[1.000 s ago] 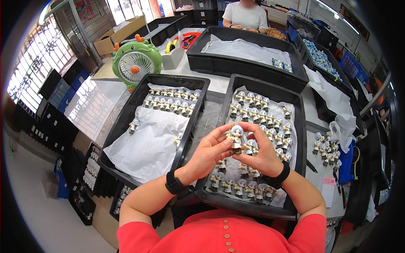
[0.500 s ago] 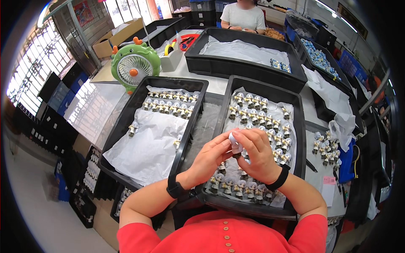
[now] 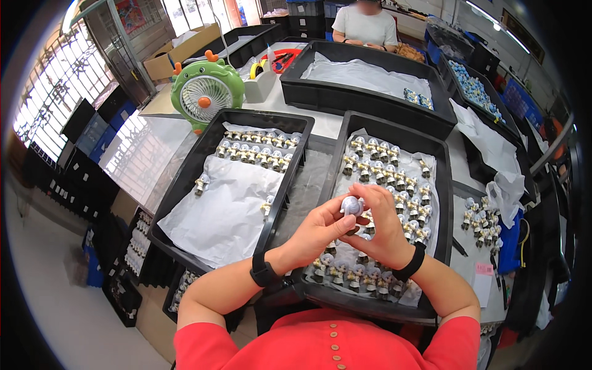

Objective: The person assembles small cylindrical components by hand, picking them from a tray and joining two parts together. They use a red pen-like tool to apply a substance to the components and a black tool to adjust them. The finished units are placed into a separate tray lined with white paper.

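Above the right-hand black tray (image 3: pixel 445 203), a small figurine (image 3: pixel 352 206) is held between both hands, its pale lavender-grey round head turned up toward me. My left hand (image 3: pixel 317 225) pinches it from the left with thumb and fingers. From the other side my right hand (image 3: pixel 383 223) closes its fingertips on the same figurine, and its lower part is mostly hidden. Beneath, rows of similar figurines (image 3: pixel 354 276) with pale hair and dark bases lie on white paper. The left-hand black tray (image 3: pixel 161 216) carries two far rows plus two single figurines on its paper (image 3: pixel 222 216).
A green animal-shaped fan (image 3: pixel 206 92) stands beyond the left tray. Another large black tray (image 3: pixel 364 102) lies across the back, with a person (image 3: pixel 365 26) behind it. More figurines (image 3: pixel 483 222), a pen (image 3: pixel 459 246) and a paper slip (image 3: pixel 483 283) lie at right.
The figurine has been turned in my fingers, so its rounded head now faces me. Both hands still hold it. The whole view has shifted slightly.
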### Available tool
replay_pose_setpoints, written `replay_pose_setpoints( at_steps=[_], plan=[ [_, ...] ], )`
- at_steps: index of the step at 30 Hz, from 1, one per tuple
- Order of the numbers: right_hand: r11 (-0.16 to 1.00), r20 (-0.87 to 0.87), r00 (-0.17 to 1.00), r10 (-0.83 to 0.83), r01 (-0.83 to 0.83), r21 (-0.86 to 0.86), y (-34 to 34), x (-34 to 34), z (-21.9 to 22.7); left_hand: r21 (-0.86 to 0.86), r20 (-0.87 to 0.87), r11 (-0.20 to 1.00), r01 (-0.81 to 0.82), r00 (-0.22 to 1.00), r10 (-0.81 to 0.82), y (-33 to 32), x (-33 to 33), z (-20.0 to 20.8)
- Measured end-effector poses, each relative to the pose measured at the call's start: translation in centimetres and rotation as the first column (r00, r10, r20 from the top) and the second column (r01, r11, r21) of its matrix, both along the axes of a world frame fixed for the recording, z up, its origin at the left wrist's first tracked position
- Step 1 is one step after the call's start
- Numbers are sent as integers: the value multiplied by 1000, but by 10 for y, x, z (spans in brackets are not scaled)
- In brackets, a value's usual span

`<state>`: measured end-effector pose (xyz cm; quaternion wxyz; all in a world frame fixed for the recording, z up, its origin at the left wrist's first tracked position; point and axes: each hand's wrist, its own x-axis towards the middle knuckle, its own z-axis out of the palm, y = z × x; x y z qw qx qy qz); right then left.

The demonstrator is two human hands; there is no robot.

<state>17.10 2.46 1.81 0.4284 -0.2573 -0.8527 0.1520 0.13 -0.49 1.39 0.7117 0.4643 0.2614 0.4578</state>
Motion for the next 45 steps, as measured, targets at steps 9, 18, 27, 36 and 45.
replay_pose_setpoints(
  at_steps=[9, 18, 27, 36, 45],
  plan=[
    [989, -46, 999, 26, -33, -142, 2, 2, 0, -66, 165, 993, 94, 983, -82, 4, -2, -1],
    [974, -50, 998, 33, -43, -222, 4, 5, 2, -158, 270, 974, 164, 956, -117, 9, -4, -3],
    [969, -37, 998, 43, -51, -241, 4, 6, 2, -134, 258, 979, 152, 959, -114, 9, -4, -4],
    [950, -75, 997, 34, -55, -308, 4, 6, -2, -150, 284, 977, 152, 953, -105, 10, -6, -4],
    [970, -62, 997, 43, -57, -238, 4, 12, 5, 124, -64, 971, -204, 975, 213, 8, -5, -5]
  ],
)
